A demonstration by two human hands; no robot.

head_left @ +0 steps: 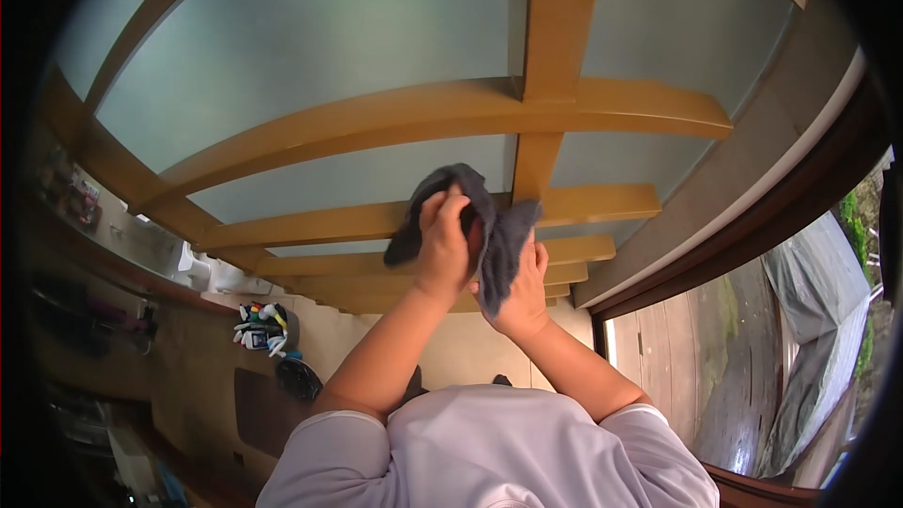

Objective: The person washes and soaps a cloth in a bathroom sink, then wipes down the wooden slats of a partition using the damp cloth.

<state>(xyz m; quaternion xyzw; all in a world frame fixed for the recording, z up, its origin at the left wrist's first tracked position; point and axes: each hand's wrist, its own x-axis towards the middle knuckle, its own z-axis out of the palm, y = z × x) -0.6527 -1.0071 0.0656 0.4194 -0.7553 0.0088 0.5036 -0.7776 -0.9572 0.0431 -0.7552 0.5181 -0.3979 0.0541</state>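
A dark grey cloth (505, 249) is bunched between my two hands, in front of a wooden lattice. My left hand (445, 243) has its fingers curled around the cloth's left part, with a fold hanging out to the left. Lower and to the right, my right hand (523, 296) grips the other part, which partly covers its palm and fingers. Behind the cloth run the lattice's wooden bars (376, 118), set over frosted pale panels (348, 28).
At lower left, a dark container (292, 327) holds several bottles on the floor. A dark mat (268, 409) lies nearby. On the right, a window or doorway with a dark frame (724, 243) opens onto wooden boards (724, 357) and a grey sheet (818, 273).
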